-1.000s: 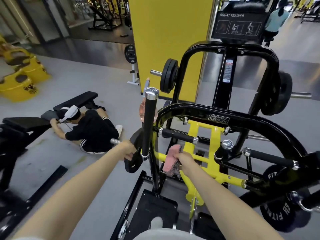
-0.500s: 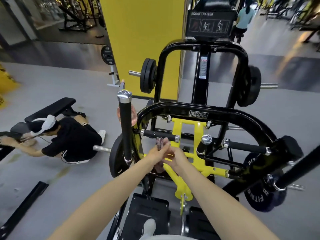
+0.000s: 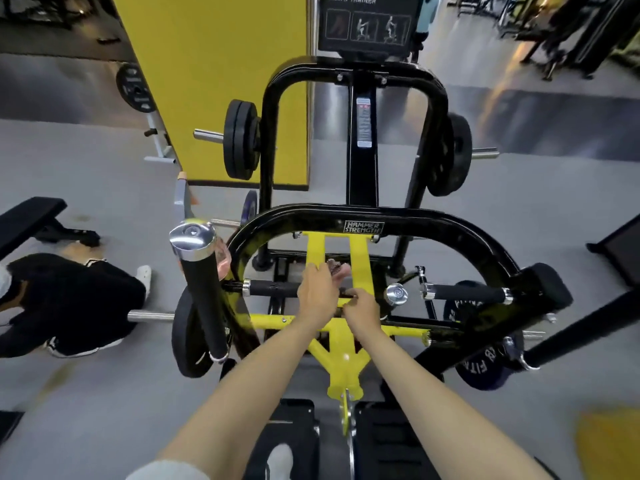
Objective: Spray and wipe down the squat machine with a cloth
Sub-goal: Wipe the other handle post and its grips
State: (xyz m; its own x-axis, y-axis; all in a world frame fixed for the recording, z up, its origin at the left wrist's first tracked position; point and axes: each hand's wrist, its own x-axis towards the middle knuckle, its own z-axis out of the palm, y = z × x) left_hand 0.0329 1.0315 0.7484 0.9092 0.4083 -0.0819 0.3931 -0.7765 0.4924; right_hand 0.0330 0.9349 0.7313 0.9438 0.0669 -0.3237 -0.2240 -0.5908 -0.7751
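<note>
1. We see both hands higher than half a second ago. They were just under the round black handle [image 3: 273, 289] and are now on it.
2. The left hand [image 3: 317, 292] has its grip clamped on the bunched pinkish cloth [image 3: 337, 268], above the handle of the squat machine [image 3: 363, 216].
3. The right hand [image 3: 362, 311] curls at the handle's end. We cannot tell whether its grip holds anything.
4. A pinkish spray bottle [image 3: 223, 259] is half hidden behind the chrome-capped post [image 3: 201, 289].

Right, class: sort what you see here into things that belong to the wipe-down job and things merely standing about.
Job: cloth, gripped by the left hand; right hand; squat machine; what looks like a spray bottle.
Standing about: bench; person on the floor; yellow pillar; weight plate on a stand.
</note>
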